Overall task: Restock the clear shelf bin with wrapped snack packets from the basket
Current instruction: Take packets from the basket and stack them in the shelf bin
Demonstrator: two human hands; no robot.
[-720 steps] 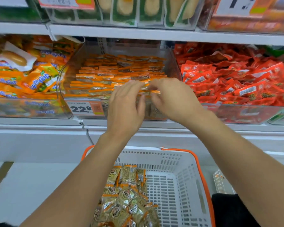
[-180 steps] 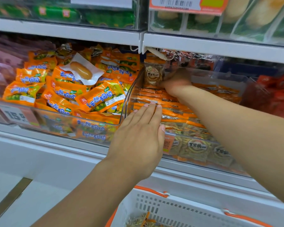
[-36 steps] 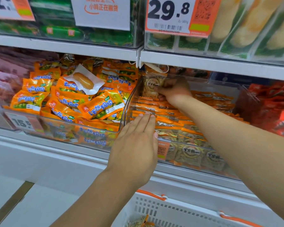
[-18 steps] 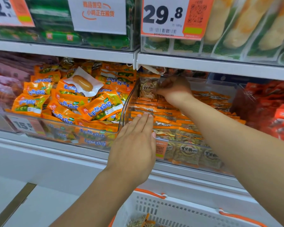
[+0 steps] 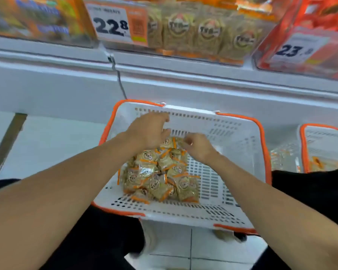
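A white basket (image 5: 235, 134) with orange rim trim sits below the shelf and holds a pile of several tan snack packets (image 5: 160, 178) with orange edges. Both my hands are down inside it, at the far end of the pile. My left hand (image 5: 150, 131) hovers over the top packets with fingers loosely spread. My right hand (image 5: 197, 147) has curled fingers against the topmost packet; motion blur hides whether it pinches the packet. The clear shelf bin (image 5: 195, 34), stocked with the same packets, is at the top of the view behind a 22.8 price label (image 5: 113, 26).
A bin of orange packets (image 5: 37, 20) lies to the left of the clear bin and a bin of red packets (image 5: 310, 36) to its right. A second orange-rimmed basket (image 5: 324, 145) stands at the right edge. A white shelf ledge (image 5: 183, 82) runs between bins and basket.
Both hands have left the shelf bin and dropped into the basket. My view has tilted down, so the bin now sits at the top edge.
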